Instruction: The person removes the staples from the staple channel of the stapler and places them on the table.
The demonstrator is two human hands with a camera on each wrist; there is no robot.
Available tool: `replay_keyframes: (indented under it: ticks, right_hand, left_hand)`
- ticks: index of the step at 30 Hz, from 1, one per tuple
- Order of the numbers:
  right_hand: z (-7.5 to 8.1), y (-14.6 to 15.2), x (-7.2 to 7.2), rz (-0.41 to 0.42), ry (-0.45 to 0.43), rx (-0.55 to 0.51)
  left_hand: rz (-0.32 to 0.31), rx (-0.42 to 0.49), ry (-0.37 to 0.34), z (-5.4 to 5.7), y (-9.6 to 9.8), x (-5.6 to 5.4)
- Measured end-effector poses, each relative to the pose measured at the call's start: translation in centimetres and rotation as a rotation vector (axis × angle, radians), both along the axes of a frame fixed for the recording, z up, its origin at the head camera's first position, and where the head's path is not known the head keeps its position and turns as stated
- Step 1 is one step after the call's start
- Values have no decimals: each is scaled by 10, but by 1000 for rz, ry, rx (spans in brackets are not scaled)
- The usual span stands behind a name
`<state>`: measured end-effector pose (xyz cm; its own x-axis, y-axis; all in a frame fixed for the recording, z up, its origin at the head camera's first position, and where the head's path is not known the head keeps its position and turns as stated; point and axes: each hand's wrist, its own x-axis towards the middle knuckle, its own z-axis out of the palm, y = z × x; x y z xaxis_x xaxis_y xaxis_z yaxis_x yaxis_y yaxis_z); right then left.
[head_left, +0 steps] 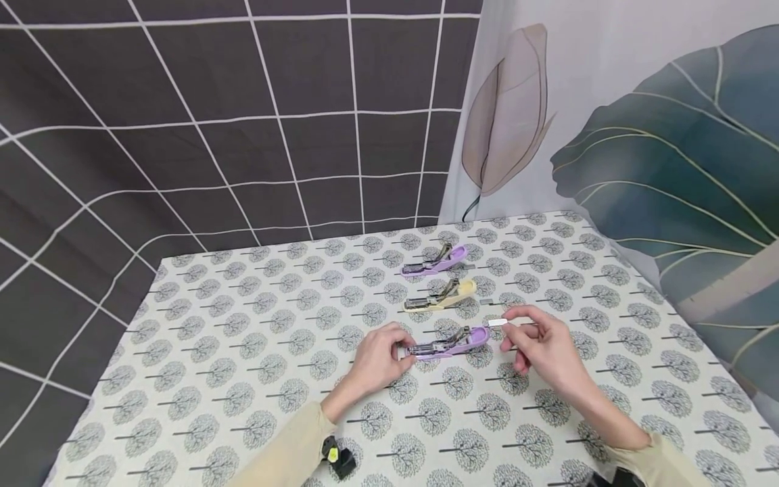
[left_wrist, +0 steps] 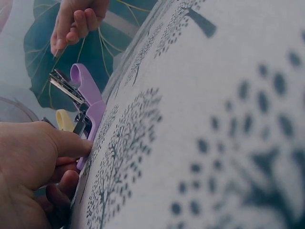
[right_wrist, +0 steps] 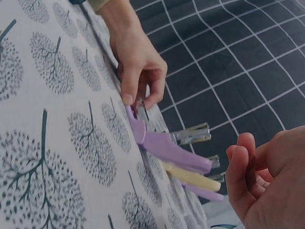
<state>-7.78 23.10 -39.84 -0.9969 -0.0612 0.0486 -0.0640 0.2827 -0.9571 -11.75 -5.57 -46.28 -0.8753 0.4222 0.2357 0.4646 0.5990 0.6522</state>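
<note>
A purple stapler [head_left: 453,348] lies nearest on the patterned tablecloth, its top swung back and its metal inner parts exposed. My left hand [head_left: 380,356] pinches its left end between thumb and forefinger; the left wrist view shows the thumb against the purple body [left_wrist: 97,114]. Just past the stapler's right end, my right hand [head_left: 544,348] holds a small pale strip of staples [head_left: 497,322] between thumb and forefinger. In the right wrist view those fingertips [right_wrist: 244,143] come together, and the strip is hidden.
Behind the near stapler lie a cream-yellow stapler [head_left: 441,297] and another purple stapler [head_left: 435,262], both folded open. A small grey staple strip [head_left: 485,302] rests right of the yellow one. A dark gridded curtain [head_left: 292,149] hangs along the back edge.
</note>
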Motion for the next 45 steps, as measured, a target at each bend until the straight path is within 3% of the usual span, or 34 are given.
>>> replay_keyframes:
  ticks: [9,18,32,45]
  right_hand:
    - [-6,13,1,-26,-73,39]
    - [-19,22,2,-54,-223,25]
    - [-35,26,1,-36,-256,9]
    - [-47,25,-3,-46,-264,105]
  left_hand:
    - [15,-9,-25,2,0,1]
    - [11,-1,-30,2,0,2]
    - [5,0,2,1,0,1]
    - [8,0,1,0,0,0]
